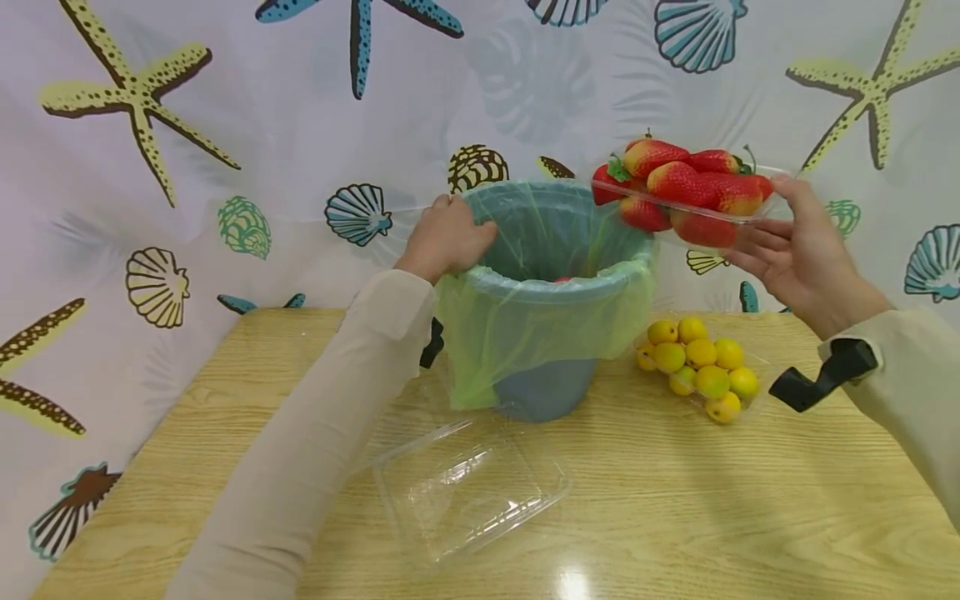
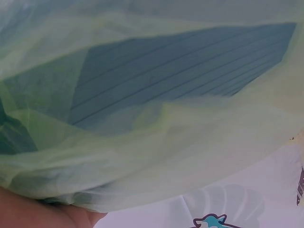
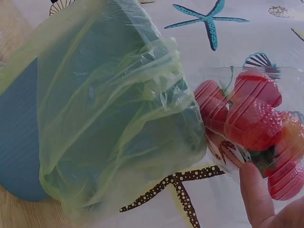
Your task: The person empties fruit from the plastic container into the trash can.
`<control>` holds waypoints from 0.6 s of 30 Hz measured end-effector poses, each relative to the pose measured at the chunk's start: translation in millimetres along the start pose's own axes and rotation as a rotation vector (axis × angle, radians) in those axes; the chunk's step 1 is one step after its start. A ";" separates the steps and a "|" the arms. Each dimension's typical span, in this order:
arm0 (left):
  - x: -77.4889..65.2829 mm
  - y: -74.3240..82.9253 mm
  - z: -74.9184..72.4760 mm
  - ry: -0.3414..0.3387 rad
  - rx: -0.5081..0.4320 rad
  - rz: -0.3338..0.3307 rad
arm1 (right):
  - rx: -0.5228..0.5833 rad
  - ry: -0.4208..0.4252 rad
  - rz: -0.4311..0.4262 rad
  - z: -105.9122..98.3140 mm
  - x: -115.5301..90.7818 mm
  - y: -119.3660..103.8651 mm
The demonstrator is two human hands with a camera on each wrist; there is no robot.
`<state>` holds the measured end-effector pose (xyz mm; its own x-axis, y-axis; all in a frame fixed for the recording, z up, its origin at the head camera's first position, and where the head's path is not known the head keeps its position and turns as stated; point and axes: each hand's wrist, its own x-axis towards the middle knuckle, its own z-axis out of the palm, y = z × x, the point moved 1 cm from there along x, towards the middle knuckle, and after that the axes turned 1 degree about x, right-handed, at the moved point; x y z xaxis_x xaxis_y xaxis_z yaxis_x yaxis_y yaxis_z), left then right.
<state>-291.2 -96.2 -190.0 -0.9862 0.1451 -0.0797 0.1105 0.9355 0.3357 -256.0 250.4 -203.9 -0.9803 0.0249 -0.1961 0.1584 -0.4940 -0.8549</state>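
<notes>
A blue-grey bin (image 1: 543, 396) stands on the table, lined with a thin yellow-green plastic bag (image 1: 540, 325) folded over its rim. My left hand (image 1: 448, 237) grips the rim and bag at the bin's left side; most of its fingers are hidden there. Up to the right of the bin, my right hand (image 1: 806, 250) holds a clear plastic tray (image 1: 675, 207) by its right end, thumb at the edge and fingers beneath. Several strawberries (image 3: 259, 123) are heaped in this tray, which overlaps the bin's right rim in the head view. Something red (image 1: 564, 279) shows inside the bin.
A clear plastic container (image 1: 480, 487) lies on the table in front of the bin. Right of the bin sit several small yellow-green citrus fruits (image 1: 701, 357) in clear packaging. A shell-and-starfish patterned cloth (image 1: 300, 150) hangs behind the wooden table (image 1: 675, 517).
</notes>
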 end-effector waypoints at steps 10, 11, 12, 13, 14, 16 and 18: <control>-0.2 -1.2 -1.0 0.004 -0.018 0.005 | -0.083 -0.022 -0.011 20.6 6.6 3.2; -0.2 -1.2 -1.1 0.005 -0.019 0.005 | -0.080 -0.023 -0.002 22.0 6.7 3.4; -0.3 -1.1 -1.1 0.005 -0.018 0.005 | -0.074 -0.025 0.008 23.3 7.1 3.8; -0.3 -1.2 -1.0 0.005 -0.017 0.005 | -0.073 -0.030 0.016 24.5 7.4 4.4; -0.3 -1.3 -1.0 0.005 -0.015 0.005 | -0.067 -0.032 0.023 26.0 7.5 5.1; -0.4 -1.5 -0.8 0.008 -0.015 0.007 | -0.068 -0.044 0.030 29.4 7.7 6.3; -0.3 -1.7 -0.6 0.011 -0.015 0.008 | -0.083 -0.058 0.030 33.5 8.2 7.1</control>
<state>-291.2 -98.0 -190.0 -0.9865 0.1493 -0.0666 0.1169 0.9292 0.3505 -266.8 217.9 -195.5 -0.9798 -0.0406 -0.1960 0.1947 -0.4196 -0.8866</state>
